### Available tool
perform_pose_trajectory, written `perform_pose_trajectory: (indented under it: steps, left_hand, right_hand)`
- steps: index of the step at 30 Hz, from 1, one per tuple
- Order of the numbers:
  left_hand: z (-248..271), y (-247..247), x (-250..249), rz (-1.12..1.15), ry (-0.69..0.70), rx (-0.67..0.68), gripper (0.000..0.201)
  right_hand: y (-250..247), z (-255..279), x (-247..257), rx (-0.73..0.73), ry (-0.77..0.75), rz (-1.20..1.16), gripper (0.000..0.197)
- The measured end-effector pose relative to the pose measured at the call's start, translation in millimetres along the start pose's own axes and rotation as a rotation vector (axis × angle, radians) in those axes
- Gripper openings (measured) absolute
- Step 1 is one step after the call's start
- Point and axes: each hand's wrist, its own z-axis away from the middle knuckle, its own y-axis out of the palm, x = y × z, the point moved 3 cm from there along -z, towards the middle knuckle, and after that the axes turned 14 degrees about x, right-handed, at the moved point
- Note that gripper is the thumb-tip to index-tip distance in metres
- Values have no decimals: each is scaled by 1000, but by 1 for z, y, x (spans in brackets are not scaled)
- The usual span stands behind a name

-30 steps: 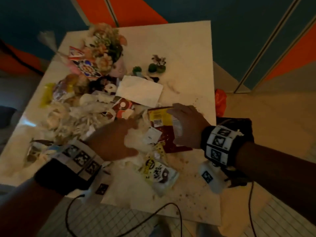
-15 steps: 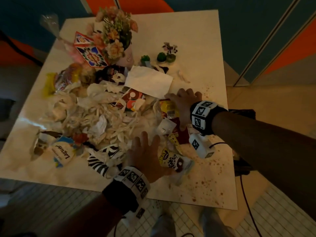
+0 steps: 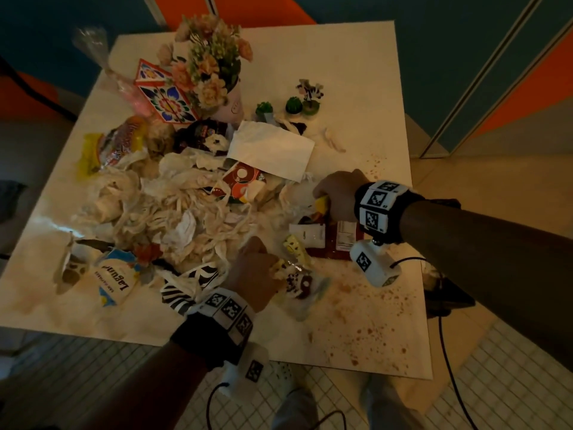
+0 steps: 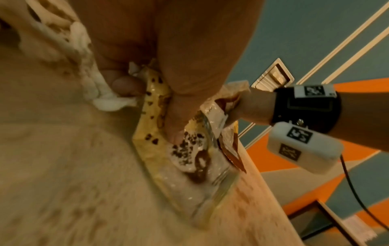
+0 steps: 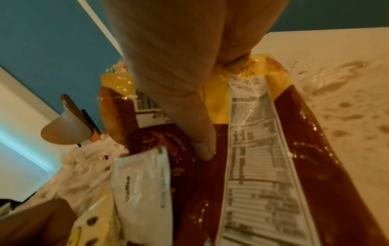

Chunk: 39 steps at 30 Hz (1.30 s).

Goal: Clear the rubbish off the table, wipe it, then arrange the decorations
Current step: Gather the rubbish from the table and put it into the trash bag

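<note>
A heap of rubbish (image 3: 173,212) of shredded paper, tissues and wrappers covers the left and middle of the white table (image 3: 356,72). My left hand (image 3: 269,268) (image 4: 150,113) pinches a yellow spotted snack wrapper (image 3: 296,282) (image 4: 185,166) near the front edge. My right hand (image 3: 322,197) (image 5: 219,106) grips the yellow top end of a dark red packet (image 3: 328,243) (image 5: 200,191), thumb on its face. A white sachet (image 3: 305,234) (image 5: 141,183) lies on that packet. A flower vase (image 3: 214,76), a patterned box (image 3: 164,99), small cactus pots (image 3: 293,105) and a figurine (image 3: 310,93) stand at the back.
Brown spots and crumbs (image 3: 372,305) speckle the table's near right corner. A white napkin (image 3: 269,150) lies behind the pile, a torn blue-and-white bag (image 3: 114,280) at the front left. A dark bag (image 3: 446,293) sits on the floor right of the table.
My left hand, spread flat over the pile before, has curled onto the spotted wrapper. My right hand has closed on the top of the red packet.
</note>
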Motion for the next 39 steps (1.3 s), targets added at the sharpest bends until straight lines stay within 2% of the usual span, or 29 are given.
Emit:
perform_pose_trajectory:
  steps: [3,7,11,14,16,18,19,21,25,28,30,31,35,39]
  left_hand:
    - [6,-18,3,-1,-2,-55,18]
    - [24,-59,0,81,-39,-180,39]
    - [44,-107,-25,-47,-48,-255,48]
    - [57,-136,-48,-5,-47,-357,36]
    - [64,-148,-65,5,4,-425,13]
    - [65,-154,-82,76,63,-462,11]
    - [62,-154,-90,123,95,-458,13]
    - [52,-150,-107,165,146,-448,33]
    - [31,-134,-147,223,226,-443,27]
    - [23,-120,-186,199,285,-395,13]
    - [15,-106,-211,217,288,-325,30]
    - [11,-98,-223,257,318,-286,31]
    - [-16,-67,-267,414,450,-197,5]
    - [-54,-22,-307,433,440,-66,3]
  right_hand:
    - [-9,6,-8,-26,-16,-118,47]
    - [-26,25,-21,-93,-30,-204,38]
    - [-38,51,-28,-158,-42,-257,36]
    - [-40,66,-29,-218,-51,-249,14]
    - [-39,73,-35,-270,-36,-281,16]
    - [-38,78,-47,-294,-14,-322,14]
    - [-37,80,-56,-290,9,-352,13]
    - [-35,87,-78,-294,66,-421,19]
    - [-25,113,-134,-346,209,-481,37]
    - [-4,136,-174,-354,322,-549,35]
    - [14,149,-198,-358,398,-612,31]
    - [23,156,-209,-361,432,-644,28]
    - [68,179,-246,-367,507,-797,27]
    - [113,197,-271,-345,574,-873,37]
